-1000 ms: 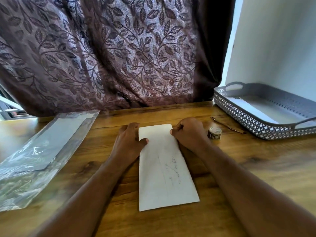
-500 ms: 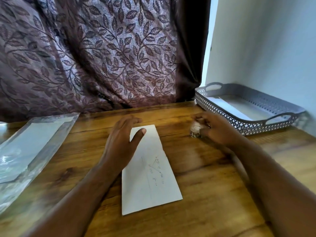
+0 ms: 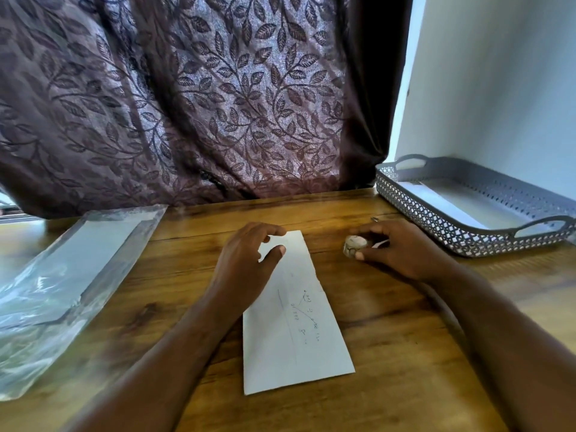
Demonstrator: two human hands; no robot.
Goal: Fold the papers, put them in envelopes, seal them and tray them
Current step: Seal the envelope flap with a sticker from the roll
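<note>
White envelope (image 3: 290, 310) lies on the counter (image 3: 405, 338), apparently filled, left hand (image 3: 246, 263) loosely open over its far end, right hand (image 3: 402, 251) gripping a tape roll (image 3: 353, 244) (sealing looks next), with the tray (image 3: 436, 226) step not yet done.

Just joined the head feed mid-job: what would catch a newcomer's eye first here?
A long white envelope with faint writing lies in the middle of the wooden table, and the left hand is open at its far corner. Just to its right, the right hand grips a small roll, close to a grey lattice tray at the far right. A leaf-patterned curtain fills the background.
</note>
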